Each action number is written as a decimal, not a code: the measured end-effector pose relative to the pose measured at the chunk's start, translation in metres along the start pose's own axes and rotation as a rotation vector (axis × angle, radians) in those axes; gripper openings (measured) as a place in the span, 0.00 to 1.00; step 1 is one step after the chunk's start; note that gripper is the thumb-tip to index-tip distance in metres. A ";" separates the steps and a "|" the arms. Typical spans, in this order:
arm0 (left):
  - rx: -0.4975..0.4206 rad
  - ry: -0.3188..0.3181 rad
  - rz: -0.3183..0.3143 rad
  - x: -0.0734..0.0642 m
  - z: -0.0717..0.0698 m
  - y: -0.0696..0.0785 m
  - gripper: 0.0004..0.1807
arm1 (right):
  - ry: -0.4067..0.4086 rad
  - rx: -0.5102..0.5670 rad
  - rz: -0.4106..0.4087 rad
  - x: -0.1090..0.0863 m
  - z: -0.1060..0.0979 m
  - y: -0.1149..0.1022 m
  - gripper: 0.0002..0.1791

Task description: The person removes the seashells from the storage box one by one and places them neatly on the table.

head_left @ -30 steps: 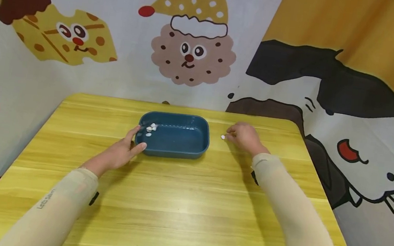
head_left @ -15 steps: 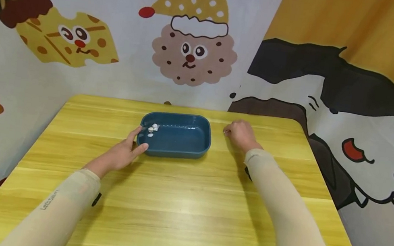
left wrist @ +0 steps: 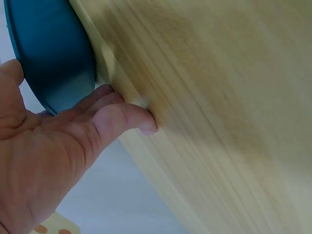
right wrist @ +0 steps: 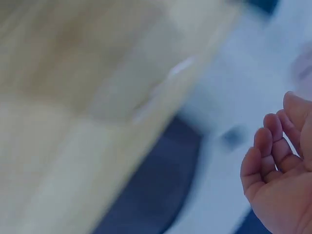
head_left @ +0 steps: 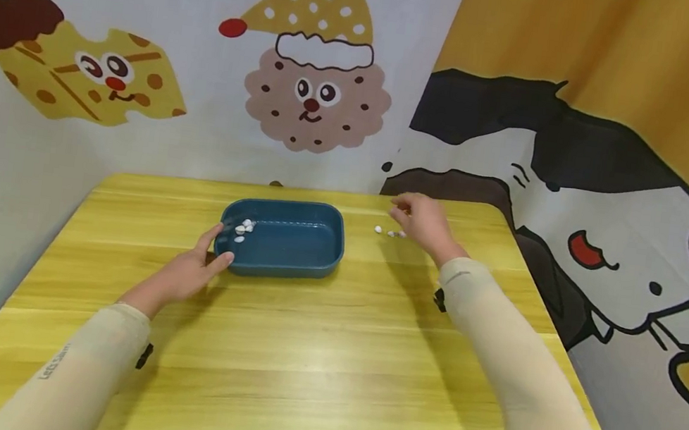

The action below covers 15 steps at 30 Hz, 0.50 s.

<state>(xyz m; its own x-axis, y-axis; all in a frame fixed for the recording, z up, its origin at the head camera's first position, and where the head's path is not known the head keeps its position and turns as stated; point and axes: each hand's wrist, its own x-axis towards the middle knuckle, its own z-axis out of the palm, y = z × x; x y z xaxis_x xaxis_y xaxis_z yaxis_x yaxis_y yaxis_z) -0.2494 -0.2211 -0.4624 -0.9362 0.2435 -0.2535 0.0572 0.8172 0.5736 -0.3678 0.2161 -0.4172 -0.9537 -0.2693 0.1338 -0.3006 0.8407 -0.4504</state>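
A dark blue rectangular tray (head_left: pixel 287 274) stands toward the back of the wooden table. Several small white pebble-like pieces (head_left: pixel 240 230) lie inside it near its left end. My left hand (head_left: pixel 187 274) rests against that end, thumb and forefinger spread along the rim; the left wrist view shows the same hand (left wrist: pixel 53 146) beside the tray wall (left wrist: pixel 58 58). To the right of the tray, a short row of small white pieces (head_left: pixel 377 229) lies on the table. My right hand (head_left: pixel 425 224) hovers just above the row, fingers loosely bent, nothing seen in them.
The yellow wood-grain table (head_left: pixel 302 366) reaches back to a white cloth wall with cartoon prints (head_left: pixel 315 109). On the right hangs a printed curtain (head_left: pixel 581 150) beside the table edge. The right wrist view is blurred.
My right hand was low at the table with its fingertips around a white piece; it has risen off, showing the row of pieces beneath. The left hand stays at the tray.
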 end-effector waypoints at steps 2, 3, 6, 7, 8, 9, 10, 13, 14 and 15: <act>0.013 0.008 -0.013 -0.005 -0.005 -0.005 0.49 | -0.021 0.018 -0.107 0.007 0.012 -0.050 0.19; 0.016 0.010 -0.020 -0.007 -0.007 -0.007 0.49 | -0.058 0.023 -0.161 0.010 0.021 -0.077 0.20; 0.013 0.003 -0.030 -0.009 -0.009 -0.010 0.48 | -0.228 -0.022 -0.295 0.020 0.060 -0.145 0.24; 0.008 0.000 -0.029 -0.008 -0.008 -0.010 0.48 | -0.294 -0.059 -0.319 0.022 0.076 -0.161 0.26; -0.001 -0.008 -0.026 -0.008 -0.007 -0.009 0.48 | -0.359 -0.101 -0.322 0.024 0.092 -0.175 0.29; -0.015 -0.016 -0.024 -0.006 -0.005 -0.008 0.48 | -0.412 -0.149 -0.308 0.027 0.108 -0.184 0.31; -0.024 -0.024 -0.017 -0.005 -0.004 -0.007 0.48 | -0.453 -0.200 -0.283 0.029 0.122 -0.192 0.34; -0.053 -0.035 -0.012 -0.003 0.000 -0.001 0.48 | -0.489 -0.349 -0.199 0.036 0.156 -0.206 0.39; -0.055 -0.036 -0.008 -0.003 0.000 0.000 0.47 | -0.477 -0.376 -0.184 0.038 0.164 -0.210 0.38; -0.061 -0.033 -0.013 -0.004 -0.001 0.001 0.46 | -0.456 -0.387 -0.183 0.041 0.170 -0.214 0.36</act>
<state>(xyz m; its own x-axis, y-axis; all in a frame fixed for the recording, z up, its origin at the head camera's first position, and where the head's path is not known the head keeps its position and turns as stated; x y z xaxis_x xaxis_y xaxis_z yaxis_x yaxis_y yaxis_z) -0.2460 -0.2215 -0.4602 -0.9247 0.2506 -0.2866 0.0225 0.7874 0.6160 -0.3409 -0.0548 -0.4650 -0.8125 -0.5266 -0.2502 -0.5214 0.8483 -0.0921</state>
